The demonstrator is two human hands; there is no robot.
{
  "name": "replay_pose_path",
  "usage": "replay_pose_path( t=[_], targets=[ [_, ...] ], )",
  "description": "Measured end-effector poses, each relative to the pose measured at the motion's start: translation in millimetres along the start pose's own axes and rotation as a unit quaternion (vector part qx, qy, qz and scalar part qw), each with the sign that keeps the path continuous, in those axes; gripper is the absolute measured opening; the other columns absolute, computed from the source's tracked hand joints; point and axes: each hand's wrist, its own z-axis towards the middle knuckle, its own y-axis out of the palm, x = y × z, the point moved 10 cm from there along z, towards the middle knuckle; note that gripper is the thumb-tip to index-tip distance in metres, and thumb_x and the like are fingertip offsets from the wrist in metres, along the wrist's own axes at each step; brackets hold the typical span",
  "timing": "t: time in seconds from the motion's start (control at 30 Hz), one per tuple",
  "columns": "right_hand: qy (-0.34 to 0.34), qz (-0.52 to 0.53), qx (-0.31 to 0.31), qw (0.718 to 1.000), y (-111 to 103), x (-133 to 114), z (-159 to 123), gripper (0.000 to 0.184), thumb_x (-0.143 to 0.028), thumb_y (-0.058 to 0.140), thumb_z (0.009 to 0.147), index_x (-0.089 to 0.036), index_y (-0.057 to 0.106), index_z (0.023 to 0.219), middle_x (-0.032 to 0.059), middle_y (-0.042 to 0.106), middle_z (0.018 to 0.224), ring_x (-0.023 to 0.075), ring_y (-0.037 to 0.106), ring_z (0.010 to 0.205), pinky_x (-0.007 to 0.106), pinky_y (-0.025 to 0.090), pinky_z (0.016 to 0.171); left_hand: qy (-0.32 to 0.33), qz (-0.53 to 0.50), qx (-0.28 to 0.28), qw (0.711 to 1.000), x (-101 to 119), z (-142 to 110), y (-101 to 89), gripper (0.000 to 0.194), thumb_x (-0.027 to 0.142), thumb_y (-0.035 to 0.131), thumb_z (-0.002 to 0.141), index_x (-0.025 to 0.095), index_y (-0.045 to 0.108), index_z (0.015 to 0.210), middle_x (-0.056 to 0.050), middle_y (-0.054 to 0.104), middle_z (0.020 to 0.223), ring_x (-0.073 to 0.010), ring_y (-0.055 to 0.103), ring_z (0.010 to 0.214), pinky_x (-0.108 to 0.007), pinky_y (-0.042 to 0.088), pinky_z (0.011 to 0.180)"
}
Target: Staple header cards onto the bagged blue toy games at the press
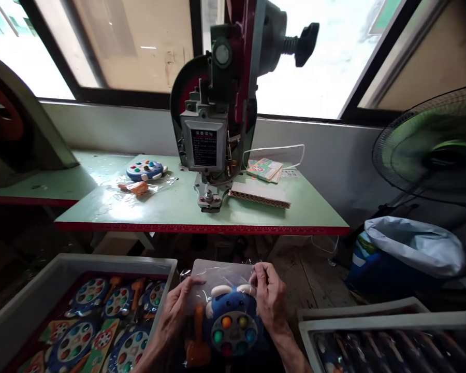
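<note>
Low in front of me is a clear plastic bag [202, 290] with a blue animal-shaped toy [233, 311] inside, its face set with several coloured round knobs. An orange toy hammer [198, 342] lies beside the toy in the bag, at its left. A pale, whitish card [221, 270] shows behind the toy's ears at the top. My left hand [174, 308] grips the left edge, thumb lying over the front. On the other side, my right hand [271, 295] pinches the bag's upper right edge between thumb and fingers.
A stapling-type machine [209, 145] stands on the green table [171, 207]. Another blue toy [145, 170], an orange hammer [137, 188], cards [266, 169] and a cardboard stack [260, 194] lie there. Crates of bagged toys [171, 267] [306, 326] flank me; a fan [438, 155] stands right.
</note>
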Motion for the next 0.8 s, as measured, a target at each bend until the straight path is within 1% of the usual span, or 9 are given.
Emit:
replay_pose_path(
  t=[0.1,0.17,0.33,0.43,0.53,0.6,0.67,0.73,0.8],
  targets=[
    [-0.066,-0.077,0.048,0.994,9.0,-9.3,-0.7,0.053,-0.063,0.040,0.099,-0.020,0.070,0.091,0.0071,0.070,0.065,0.0207,0.063,0.056,0.031,0.046,0.061,0.025,0.018,0.059,0.998,13.4,-0.9,-23.1,0.057,0.067,0.054,0.092,0.017,0.082,0.092,-0.009,0.080,0.100,-0.0293,0.069,0.099,-0.031,0.054,0.085],
    [-0.077,-0.101,0.071,0.989,15.2,-9.3,1.5,0.056,-0.065,0.039,0.099,-0.019,0.071,0.093,0.0117,0.075,0.073,0.0227,0.066,0.060,0.031,0.046,0.060,0.030,0.021,0.062,0.997,18.6,-0.2,-31.1,0.055,0.065,0.055,0.091,0.018,0.082,0.093,-0.008,0.081,0.103,-0.0297,0.069,0.104,-0.032,0.053,0.090],
    [-0.047,-0.037,-0.035,0.998,50.4,-5.1,1.3,0.052,-0.065,0.038,0.099,-0.023,0.067,0.086,0.0036,0.067,0.061,0.0187,0.061,0.052,0.028,0.044,0.055,0.025,-0.006,0.055,0.998,16.0,8.2,-51.9,0.052,0.062,0.058,0.091,0.018,0.082,0.102,-0.009,0.081,0.111,-0.0295,0.070,0.106,-0.030,0.054,0.087],
    [-0.047,-0.004,-0.069,0.996,55.3,-8.0,-0.1,0.049,-0.063,0.041,0.099,-0.025,0.067,0.084,0.0012,0.065,0.061,0.0177,0.061,0.055,0.028,0.048,0.059,0.060,0.012,0.047,0.997,21.2,15.2,-65.1,0.039,0.053,0.065,0.091,0.020,0.082,0.103,-0.008,0.080,0.115,-0.0291,0.068,0.114,-0.031,0.052,0.096],
    [-0.085,0.012,-0.059,0.995,48.7,-14.0,5.2,0.045,-0.060,0.049,0.097,-0.024,0.071,0.082,0.0090,0.075,0.095,0.0238,0.068,0.092,0.035,0.054,0.085,0.074,-0.003,0.020,0.997,28.2,20.7,-71.6,0.034,0.045,0.070,0.088,0.021,0.080,0.110,-0.009,0.075,0.128,-0.0298,0.066,0.120,-0.031,0.053,0.095],
    [-0.082,0.024,-0.057,0.995,46.7,-10.2,11.1,0.043,-0.059,0.055,0.094,-0.024,0.075,0.082,0.0117,0.069,0.128,0.0285,0.061,0.120,0.041,0.049,0.102,0.065,-0.034,0.007,0.997,32.0,23.0,-73.4,0.036,0.042,0.073,0.085,0.021,0.078,0.113,-0.010,0.074,0.129,-0.0288,0.068,0.113,-0.029,0.056,0.086],
    [-0.048,0.043,-0.077,0.995,50.0,-0.5,16.5,0.043,-0.060,0.058,0.092,-0.024,0.076,0.081,0.0107,0.060,0.144,0.0305,0.056,0.130,0.042,0.047,0.107,0.050,-0.074,-0.001,0.996,34.7,24.3,-72.9,0.037,0.038,0.077,0.081,0.021,0.077,0.114,-0.009,0.075,0.123,-0.0239,0.071,0.097,-0.027,0.056,0.076],
    [-0.012,0.063,-0.108,0.992,55.8,7.3,18.9,0.045,-0.062,0.059,0.090,-0.022,0.077,0.080,0.0118,0.066,0.136,0.0302,0.062,0.122,0.039,0.052,0.100,0.044,-0.116,-0.006,0.992,37.0,24.7,-70.0,0.040,0.034,0.080,0.079,0.021,0.075,0.116,-0.007,0.075,0.113,-0.0188,0.070,0.085,-0.024,0.055,0.070],
    [0.003,0.070,-0.131,0.989,59.0,8.3,18.5,0.045,-0.063,0.061,0.089,-0.022,0.077,0.083,0.0110,0.076,0.111,0.0278,0.069,0.104,0.035,0.055,0.088,0.045,-0.163,-0.006,0.986,36.7,24.8,-66.4,0.052,0.031,0.082,0.078,0.023,0.068,0.127,-0.006,0.074,0.112,-0.0188,0.070,0.087,-0.024,0.056,0.071]
  ],
)
